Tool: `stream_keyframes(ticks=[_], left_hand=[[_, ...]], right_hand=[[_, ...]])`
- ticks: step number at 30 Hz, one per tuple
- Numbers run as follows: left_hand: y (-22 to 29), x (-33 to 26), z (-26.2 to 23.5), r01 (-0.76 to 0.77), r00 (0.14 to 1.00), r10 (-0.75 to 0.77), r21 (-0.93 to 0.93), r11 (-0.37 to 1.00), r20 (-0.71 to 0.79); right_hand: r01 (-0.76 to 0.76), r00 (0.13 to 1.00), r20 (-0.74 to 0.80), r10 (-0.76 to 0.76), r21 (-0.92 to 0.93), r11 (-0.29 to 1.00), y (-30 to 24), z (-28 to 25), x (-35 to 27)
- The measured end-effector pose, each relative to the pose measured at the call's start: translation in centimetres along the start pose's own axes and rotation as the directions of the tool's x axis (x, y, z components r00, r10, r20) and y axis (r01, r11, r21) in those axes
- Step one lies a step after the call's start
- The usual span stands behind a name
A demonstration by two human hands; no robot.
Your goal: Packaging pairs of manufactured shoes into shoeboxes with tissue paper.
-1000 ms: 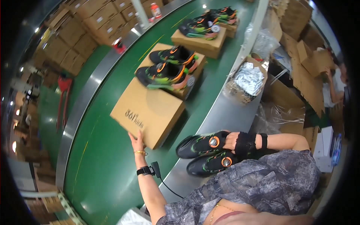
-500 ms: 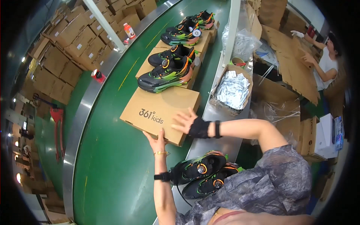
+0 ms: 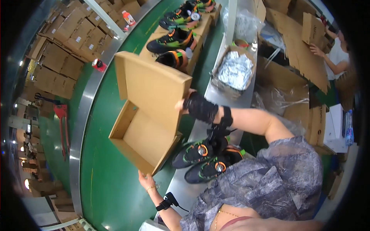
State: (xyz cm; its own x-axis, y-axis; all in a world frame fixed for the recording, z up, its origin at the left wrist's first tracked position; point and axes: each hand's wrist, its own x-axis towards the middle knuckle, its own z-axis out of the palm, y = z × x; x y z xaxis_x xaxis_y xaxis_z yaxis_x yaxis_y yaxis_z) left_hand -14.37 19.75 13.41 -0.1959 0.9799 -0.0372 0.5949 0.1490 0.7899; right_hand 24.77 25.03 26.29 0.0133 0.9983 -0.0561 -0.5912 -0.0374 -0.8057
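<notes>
A brown cardboard shoe box [image 3: 148,134] stands open on the green conveyor belt [image 3: 104,184], its hinged lid [image 3: 154,84] raised upright. My right hand [image 3: 192,104], in a black wrist brace, grips the lid's right edge. At the box's near corner, my left hand [image 3: 145,179] holds the bottom rim; a black strap is on that wrist. A pair of black shoes with orange and green trim [image 3: 204,158] lies on the metal ledge just right of the box, below my right forearm.
More closed boxes with shoes on top [image 3: 175,36] follow up the belt. A carton of silver paper [image 3: 235,69] sits on the ledge. Stacked cartons [image 3: 65,42] line the left. Another person [image 3: 333,57] handles flat cardboard at the upper right.
The box was closed with both hands at its near edge. My right hand has since swung the lid up and open, and the box has come nearer to me.
</notes>
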Motion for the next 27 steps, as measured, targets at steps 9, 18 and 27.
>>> stream_keyframes(ticks=[9, 18, 27], left_hand=[[-5.1, -9.5, -7.7, 0.379, 0.913, -0.402, -0.224, 0.898, -0.068], [-6.2, -18.0, -9.5, 0.397, 0.816, -0.512, -0.383, 0.834, -0.269], [-10.4, -28.1, -16.0, 0.358, 0.557, -0.636, -0.537, 0.764, -0.534]], right_hand=[[-0.055, 0.869, -0.03, -0.494, -0.998, -0.035, -2.6, -20.1, 0.7], [-0.348, 0.936, -0.306, -0.175, -0.881, -0.321, -3.1, -32.9, 0.0], [0.19, 0.818, -0.181, -0.546, -0.811, 0.554, -6.2, -17.0, 1.0]])
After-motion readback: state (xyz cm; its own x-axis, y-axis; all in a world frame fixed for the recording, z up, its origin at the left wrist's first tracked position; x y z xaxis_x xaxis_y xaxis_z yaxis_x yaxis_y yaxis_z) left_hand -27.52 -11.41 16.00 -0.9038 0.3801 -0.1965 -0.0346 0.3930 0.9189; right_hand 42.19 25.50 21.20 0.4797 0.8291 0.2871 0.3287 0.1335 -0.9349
